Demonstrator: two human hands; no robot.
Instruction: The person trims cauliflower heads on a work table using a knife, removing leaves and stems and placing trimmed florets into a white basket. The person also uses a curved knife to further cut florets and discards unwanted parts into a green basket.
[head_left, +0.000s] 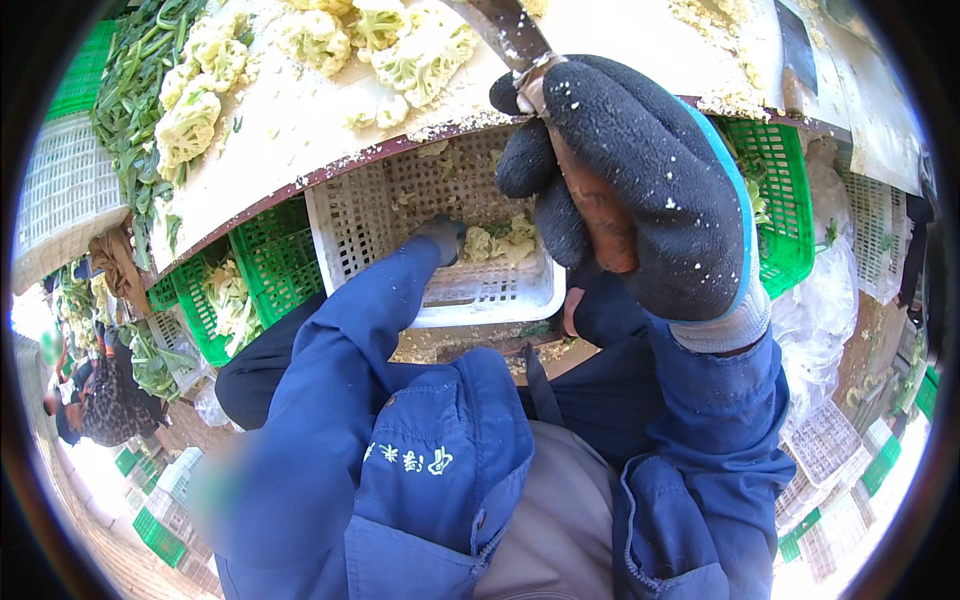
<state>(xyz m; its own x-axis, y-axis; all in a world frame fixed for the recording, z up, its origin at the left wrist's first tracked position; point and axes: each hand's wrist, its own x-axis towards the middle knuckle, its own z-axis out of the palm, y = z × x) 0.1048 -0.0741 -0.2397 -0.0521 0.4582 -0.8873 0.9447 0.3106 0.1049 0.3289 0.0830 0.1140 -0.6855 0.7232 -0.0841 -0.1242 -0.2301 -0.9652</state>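
Observation:
My right hand, in a black-coated work glove dotted with white crumbs, is raised over the table edge. It grips the worn wooden handle of a knife, whose blade points up and runs out of the top of the view. Below the edge, my left hand, also gloved, reaches down into a white plastic crate. Beside it in the crate lie cauliflower florets; its fingers are mostly hidden, so I cannot tell whether they hold anything.
Cut cauliflower heads and a leaf pile lie on the crumb-strewn white table. Green crates flank the white one. Clear plastic bags hang at right. Another person is at far left.

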